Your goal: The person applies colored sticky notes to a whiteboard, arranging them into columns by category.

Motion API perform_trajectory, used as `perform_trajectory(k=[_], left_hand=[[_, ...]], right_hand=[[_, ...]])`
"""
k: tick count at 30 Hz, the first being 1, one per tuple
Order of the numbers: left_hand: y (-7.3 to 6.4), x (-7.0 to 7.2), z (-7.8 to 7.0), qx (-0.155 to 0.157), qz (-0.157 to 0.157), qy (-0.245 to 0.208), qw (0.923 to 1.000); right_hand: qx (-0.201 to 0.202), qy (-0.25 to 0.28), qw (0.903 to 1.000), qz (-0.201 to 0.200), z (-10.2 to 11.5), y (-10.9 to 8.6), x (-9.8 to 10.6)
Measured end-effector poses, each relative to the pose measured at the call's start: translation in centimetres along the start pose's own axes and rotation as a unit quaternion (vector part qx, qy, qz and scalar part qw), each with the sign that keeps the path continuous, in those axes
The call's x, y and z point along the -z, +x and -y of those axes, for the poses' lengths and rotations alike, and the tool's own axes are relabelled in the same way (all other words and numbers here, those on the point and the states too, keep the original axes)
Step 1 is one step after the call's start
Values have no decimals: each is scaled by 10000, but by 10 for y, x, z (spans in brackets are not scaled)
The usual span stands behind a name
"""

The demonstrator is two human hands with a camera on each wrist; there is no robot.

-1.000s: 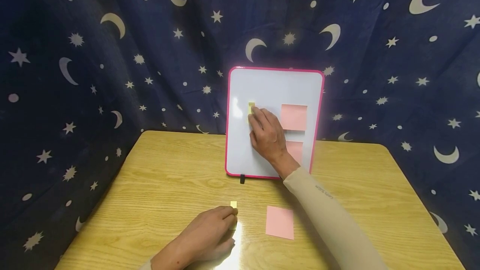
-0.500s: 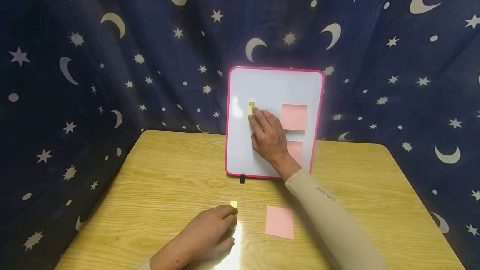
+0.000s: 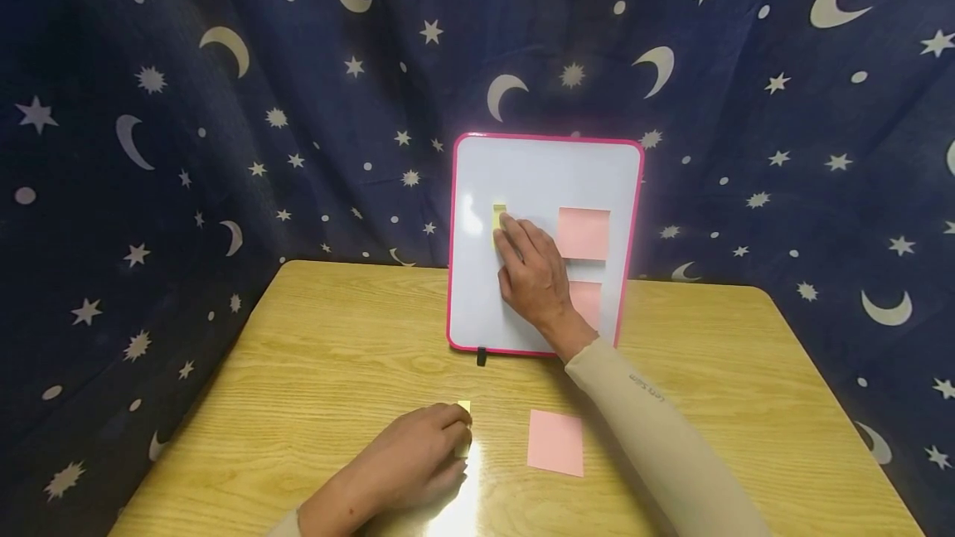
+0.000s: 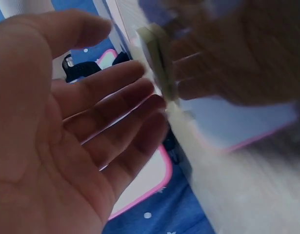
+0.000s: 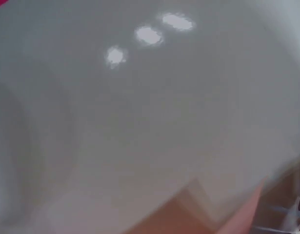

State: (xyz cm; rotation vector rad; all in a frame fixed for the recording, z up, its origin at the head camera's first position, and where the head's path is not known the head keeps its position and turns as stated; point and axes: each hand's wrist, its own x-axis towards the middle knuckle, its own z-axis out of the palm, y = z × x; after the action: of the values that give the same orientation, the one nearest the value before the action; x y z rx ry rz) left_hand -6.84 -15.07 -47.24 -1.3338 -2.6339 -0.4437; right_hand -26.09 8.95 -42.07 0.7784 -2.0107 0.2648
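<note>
In the head view a narrow yellow sticky note (image 3: 499,210) is on the white face of a pink-framed whiteboard (image 3: 473,297). My right hand (image 3: 533,276) presses its fingertips on that note, covering its lower part. On the table, my left hand (image 3: 409,458) rests with its fingertips on a small yellow sticky-note pad (image 3: 464,407). The left wrist view shows that hand (image 4: 57,122) with fingers nearly straight against the pad's edge (image 4: 159,58), thumb apart. Glossy board surface (image 5: 154,112) fills most of the right wrist view; the right hand does not show there.
Two pink sticky notes are on the board's right side: an upper one (image 3: 584,234) and a lower one (image 3: 586,301) partly behind the right hand. Another pink square note (image 3: 555,443) lies on the wooden table (image 3: 336,338). A starry dark-blue curtain (image 3: 298,81) hangs behind.
Both hands hold nearly the same positions, right on the board's note and left on the pad. The head view has shifted very slightly.
</note>
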Motion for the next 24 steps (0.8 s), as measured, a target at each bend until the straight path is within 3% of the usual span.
perform_trajectory(k=[11, 24], left_hand=[[13, -1, 21, 315, -100, -12, 9995], [39, 13, 43, 876, -666, 172, 9938]], right_hand=[[-121, 105, 9999, 61, 1, -2, 0], [-178, 17, 9998, 110, 3, -4, -1]])
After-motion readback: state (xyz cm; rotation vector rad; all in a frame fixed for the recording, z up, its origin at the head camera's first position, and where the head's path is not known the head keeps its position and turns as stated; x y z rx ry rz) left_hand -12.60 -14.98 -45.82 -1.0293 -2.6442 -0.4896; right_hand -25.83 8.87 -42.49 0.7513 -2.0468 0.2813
